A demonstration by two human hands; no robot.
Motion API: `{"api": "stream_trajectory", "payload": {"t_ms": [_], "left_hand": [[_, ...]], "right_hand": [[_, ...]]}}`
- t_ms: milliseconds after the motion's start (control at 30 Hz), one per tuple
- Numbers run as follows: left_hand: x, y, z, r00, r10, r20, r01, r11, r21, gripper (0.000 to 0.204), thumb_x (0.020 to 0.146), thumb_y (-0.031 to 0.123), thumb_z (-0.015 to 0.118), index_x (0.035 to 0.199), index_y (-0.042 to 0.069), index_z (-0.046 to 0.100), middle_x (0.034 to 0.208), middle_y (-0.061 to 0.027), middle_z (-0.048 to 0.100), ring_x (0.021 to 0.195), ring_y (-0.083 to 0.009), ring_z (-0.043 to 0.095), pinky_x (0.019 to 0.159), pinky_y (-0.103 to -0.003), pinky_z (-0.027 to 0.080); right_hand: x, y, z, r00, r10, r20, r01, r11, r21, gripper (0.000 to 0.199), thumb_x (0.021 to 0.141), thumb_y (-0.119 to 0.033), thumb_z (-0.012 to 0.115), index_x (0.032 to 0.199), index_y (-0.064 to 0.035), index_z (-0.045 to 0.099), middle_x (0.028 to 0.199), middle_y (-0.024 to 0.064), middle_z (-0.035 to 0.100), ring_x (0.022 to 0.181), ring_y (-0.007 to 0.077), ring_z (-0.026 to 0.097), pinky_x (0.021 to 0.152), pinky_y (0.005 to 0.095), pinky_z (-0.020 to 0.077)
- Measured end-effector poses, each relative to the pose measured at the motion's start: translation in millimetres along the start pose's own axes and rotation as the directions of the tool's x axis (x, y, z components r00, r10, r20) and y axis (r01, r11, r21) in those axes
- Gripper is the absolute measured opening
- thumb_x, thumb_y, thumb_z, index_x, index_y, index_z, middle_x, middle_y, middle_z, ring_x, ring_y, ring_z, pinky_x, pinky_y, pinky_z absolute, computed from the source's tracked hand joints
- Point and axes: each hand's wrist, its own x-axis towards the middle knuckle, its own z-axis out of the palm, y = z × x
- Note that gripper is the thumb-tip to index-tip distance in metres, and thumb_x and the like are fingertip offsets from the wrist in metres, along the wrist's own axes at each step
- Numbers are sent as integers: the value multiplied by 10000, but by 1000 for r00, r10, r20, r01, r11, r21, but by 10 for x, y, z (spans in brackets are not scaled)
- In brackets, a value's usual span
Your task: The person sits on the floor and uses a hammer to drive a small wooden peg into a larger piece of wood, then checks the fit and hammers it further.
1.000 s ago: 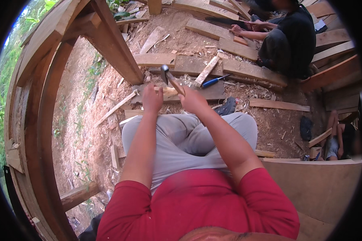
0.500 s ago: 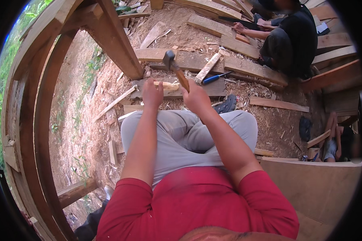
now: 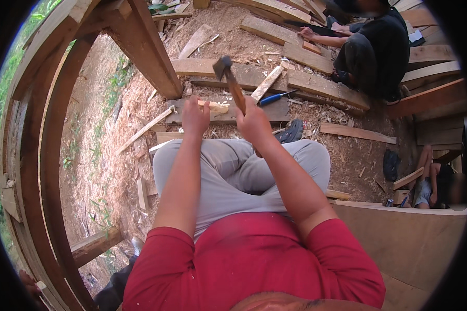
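My right hand (image 3: 253,123) is wrapped round the wooden handle of a short striking tool (image 3: 235,92). Its dark metal head is raised above the work, and whether it is a hammer or an adze I cannot tell. On the left, the fingers of my left hand (image 3: 195,118) close on one end of a small pale piece of wood (image 3: 216,107), cut rough on its surface. This piece lies over a flat dark board (image 3: 267,110) on the ground. Just right of the tool are a blue-handled tool (image 3: 273,98) with a thin dark shaft and a pale wood strip (image 3: 269,83).
Wood shavings (image 3: 135,122) cover the ground, with several planks (image 3: 324,89) beyond the board. A timber frame (image 3: 52,145) rises at the left. Another person (image 3: 376,57) crouches at the far right, and a second person (image 3: 425,181) sits lower right behind a wooden panel (image 3: 404,233).
The striking tool's head has risen slightly. My left hand keeps its hold on the pale wood. The whole view has shifted a little. At the lower left edge, a saw blade no longer shows.
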Motion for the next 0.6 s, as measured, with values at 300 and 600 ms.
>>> {"api": "stream_trajectory", "payload": {"t_ms": [300, 600], "left_hand": [[-9, -120, 37, 1000, -10, 0, 10, 999, 34, 357, 984, 345, 716, 1196, 78, 613, 1109, -211, 659, 1089, -438, 637, 939, -535, 502], [77, 55, 111, 996, -56, 66, 54, 998, 33, 352, 992, 350, 704, 1189, 74, 611, 1121, -219, 655, 1102, -439, 631, 950, -536, 501]], "right_hand": [[46, 25, 54, 990, 32, 135, -23, 997, -71, 339, 1013, -297, 653, 1226, -45, 575, 1026, 312, 724, 980, 506, 698, 844, 604, 529], [77, 410, 130, 964, 81, 254, -13, 966, -259, 305, 1018, -262, 648, 1222, -43, 586, 989, 282, 732, 969, 506, 698, 834, 594, 530]]}}
